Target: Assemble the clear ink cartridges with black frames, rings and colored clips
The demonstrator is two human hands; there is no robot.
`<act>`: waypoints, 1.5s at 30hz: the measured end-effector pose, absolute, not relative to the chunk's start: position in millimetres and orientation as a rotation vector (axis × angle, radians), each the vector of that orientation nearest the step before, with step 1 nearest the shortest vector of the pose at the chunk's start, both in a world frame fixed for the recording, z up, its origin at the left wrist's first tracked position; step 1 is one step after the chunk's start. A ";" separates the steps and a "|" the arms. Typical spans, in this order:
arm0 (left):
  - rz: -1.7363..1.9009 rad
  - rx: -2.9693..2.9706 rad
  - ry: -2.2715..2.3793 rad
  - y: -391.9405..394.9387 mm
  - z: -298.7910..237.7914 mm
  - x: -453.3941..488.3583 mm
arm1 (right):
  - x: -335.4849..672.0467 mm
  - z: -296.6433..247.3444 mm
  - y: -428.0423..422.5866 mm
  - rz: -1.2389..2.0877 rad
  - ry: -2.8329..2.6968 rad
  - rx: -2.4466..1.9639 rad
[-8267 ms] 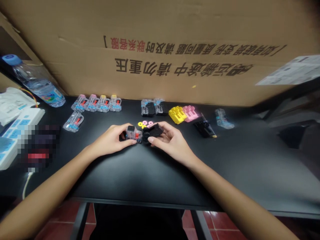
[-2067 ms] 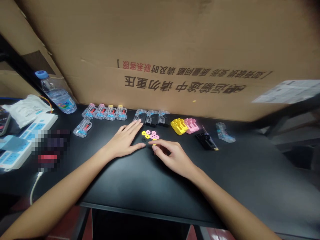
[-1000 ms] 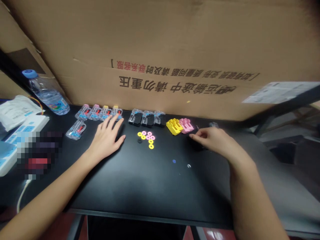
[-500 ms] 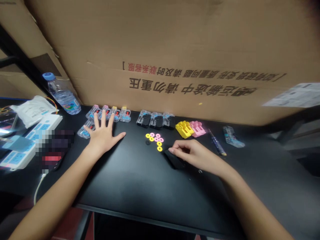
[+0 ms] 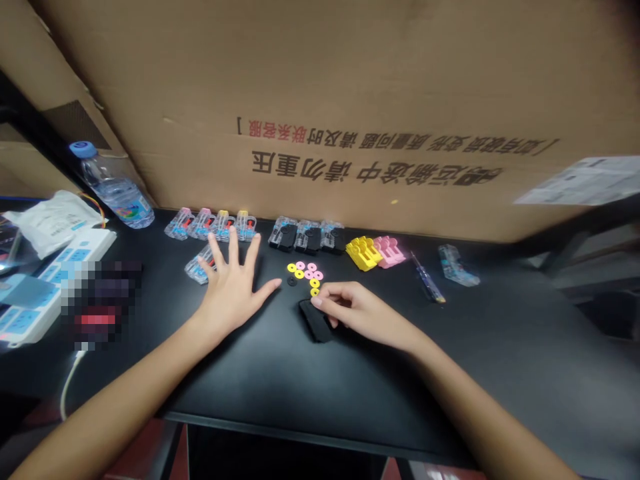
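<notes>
My left hand (image 5: pixel 230 293) lies over the table with its fingers spread, open. Beside and partly under its thumb-far fingers is a clear plastic toy-like piece (image 5: pixel 196 268) with blue inside. My right hand (image 5: pixel 350 308) pinches the upper edge of a black flat-sided piece (image 5: pixel 315 323), tilted near the table; its exact kind is unclear. Just behind that hand are small yellow (image 5: pixel 299 275), pink (image 5: pixel 313 267) and black (image 5: pixel 292 282) rings. Past my left fingertips runs a row of clear pieces (image 5: pixel 203 223) with red parts and pink or yellow ends.
Farther back are clear-and-black pieces (image 5: pixel 309 237), a yellow part (image 5: pixel 364 254), a pink part (image 5: pixel 390 251), a screwdriver (image 5: pixel 429 280) and another clear piece (image 5: pixel 457 266). Leftward are a water bottle (image 5: pixel 117 193) and power strip (image 5: pixel 95 248). A cardboard sheet (image 5: pixel 350 67) stands behind.
My left hand has slid right, and the loose clear piece has shifted right with it. My right hand has brought the black piece leftward, closer to my left hand.
</notes>
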State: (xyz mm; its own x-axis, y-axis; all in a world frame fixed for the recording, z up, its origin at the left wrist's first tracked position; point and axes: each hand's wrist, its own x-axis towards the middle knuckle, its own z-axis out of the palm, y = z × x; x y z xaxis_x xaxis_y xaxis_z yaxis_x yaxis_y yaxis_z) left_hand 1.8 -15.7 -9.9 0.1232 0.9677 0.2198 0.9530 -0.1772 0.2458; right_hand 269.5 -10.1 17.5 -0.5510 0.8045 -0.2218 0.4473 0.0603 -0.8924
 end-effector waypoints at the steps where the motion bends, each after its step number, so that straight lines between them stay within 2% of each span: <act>1: 0.529 2.363 1.937 -17.0 -4.9 3.7 | 265.1 14.2 -11.4 1.474 -1.995 -1.252; 8: 0.548 2.512 1.318 -22.9 12.1 6.5 | 250.0 1.1 -16.2 1.247 -1.935 -1.268; 15: 0.552 2.386 1.376 -36.1 -2.3 29.3 | 254.2 -16.2 -11.0 0.554 -2.316 -1.244; 18: 0.538 2.404 1.383 -35.8 -3.3 30.4 | 253.5 -18.0 -12.1 0.388 -2.477 -1.275; 29: 0.437 2.445 1.290 -18.8 2.9 7.6 | 267.4 -10.9 -17.3 0.370 -2.502 -1.132; 45: 0.559 2.411 1.194 -14.5 -0.7 6.1 | 268.4 -5.2 -18.4 0.262 -2.634 -0.960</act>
State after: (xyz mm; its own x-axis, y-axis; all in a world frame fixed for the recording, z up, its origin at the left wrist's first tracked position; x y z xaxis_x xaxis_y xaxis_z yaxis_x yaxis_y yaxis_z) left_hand 6.1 -14.5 -0.7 0.5570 0.8115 0.1767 0.6556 -0.5602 0.5063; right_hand 268.4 -18.4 -5.2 -0.7210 0.6509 0.2376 0.5913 0.7568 -0.2787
